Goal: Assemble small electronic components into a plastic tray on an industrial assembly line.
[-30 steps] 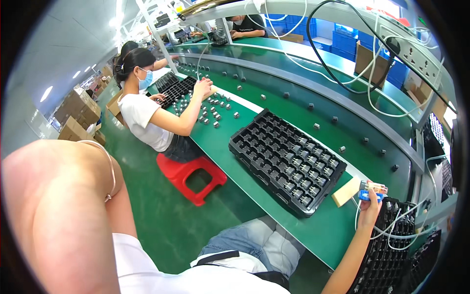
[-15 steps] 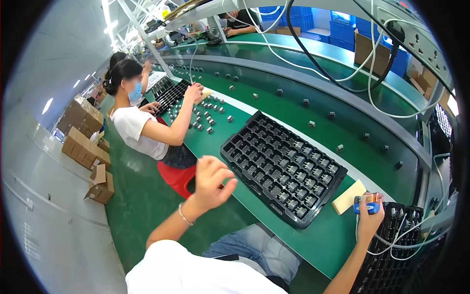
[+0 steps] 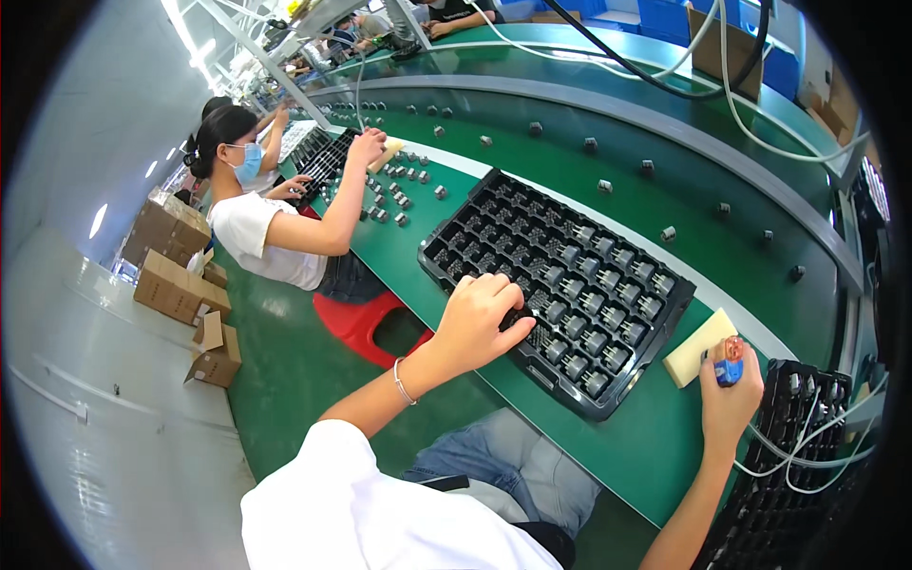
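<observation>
My left hand (image 3: 483, 318) hovers at the near edge of a black compartment tray (image 3: 598, 410), its fingers bent and the thumb apart. Nothing shows between them, though the fingertips are partly hidden. Small silver-and-black components (image 3: 592, 304), motor-like in shape, sit in the tray's right-hand pockets; pockets further left hold none. My right hand (image 3: 730, 404) is closed around a small blue and orange device (image 3: 729, 370). That device is beside a pale yellow foam block (image 3: 698, 348) on the green bench.
More components (image 3: 604, 186) are spread along the green conveyor (image 3: 532, 157) beyond the bench. At left a co-worker (image 3: 275, 209) works at another black tray. Stacked black trays (image 3: 788, 456) and white cables (image 3: 803, 461) lie at right. A red stool (image 3: 356, 328) stands nearby.
My left hand has moved right and down to the tray's near edge. My right hand has shifted slightly right with the device, which is now turned differently. Components on the conveyor have shifted slightly.
</observation>
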A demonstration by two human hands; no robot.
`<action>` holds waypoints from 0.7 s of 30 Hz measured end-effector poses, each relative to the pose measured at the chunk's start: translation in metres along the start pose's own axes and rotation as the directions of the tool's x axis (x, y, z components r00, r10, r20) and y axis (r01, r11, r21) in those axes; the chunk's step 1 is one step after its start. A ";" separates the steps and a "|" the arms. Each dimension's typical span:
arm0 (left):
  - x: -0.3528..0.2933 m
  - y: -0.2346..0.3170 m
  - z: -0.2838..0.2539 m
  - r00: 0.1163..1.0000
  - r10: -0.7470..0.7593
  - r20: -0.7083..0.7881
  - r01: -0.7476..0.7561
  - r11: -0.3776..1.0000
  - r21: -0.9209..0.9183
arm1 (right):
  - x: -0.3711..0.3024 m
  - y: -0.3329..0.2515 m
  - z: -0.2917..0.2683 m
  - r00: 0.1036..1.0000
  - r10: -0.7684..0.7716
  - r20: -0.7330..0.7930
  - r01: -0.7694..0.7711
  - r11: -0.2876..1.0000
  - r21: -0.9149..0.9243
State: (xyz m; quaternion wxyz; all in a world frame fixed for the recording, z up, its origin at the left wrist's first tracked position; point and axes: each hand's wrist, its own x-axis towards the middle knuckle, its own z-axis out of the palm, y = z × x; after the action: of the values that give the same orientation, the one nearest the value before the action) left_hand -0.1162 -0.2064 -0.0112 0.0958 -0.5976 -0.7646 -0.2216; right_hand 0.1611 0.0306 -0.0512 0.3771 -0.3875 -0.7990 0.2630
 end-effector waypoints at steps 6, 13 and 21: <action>-0.001 0.006 0.004 1.000 -0.022 0.002 0.022 0.993 0.117 | -0.001 -0.002 -0.005 0.999 0.035 0.003 -0.035 0.999 -0.022; 0.000 0.011 0.000 0.999 -0.036 0.033 0.032 0.994 0.106 | 0.000 -0.002 -0.007 0.997 0.078 0.000 -0.078 0.995 -0.069; 0.013 0.004 0.005 0.997 -0.061 -0.056 0.065 0.995 0.074 | 0.001 0.005 -0.001 0.994 0.106 -0.027 -0.106 0.994 0.005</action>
State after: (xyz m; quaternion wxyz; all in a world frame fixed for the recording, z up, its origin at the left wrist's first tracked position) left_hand -0.1149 -0.1921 -0.0096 0.1320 -0.5631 -0.7880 -0.2111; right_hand 0.1638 0.0341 -0.0538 0.3740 -0.4320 -0.7718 0.2788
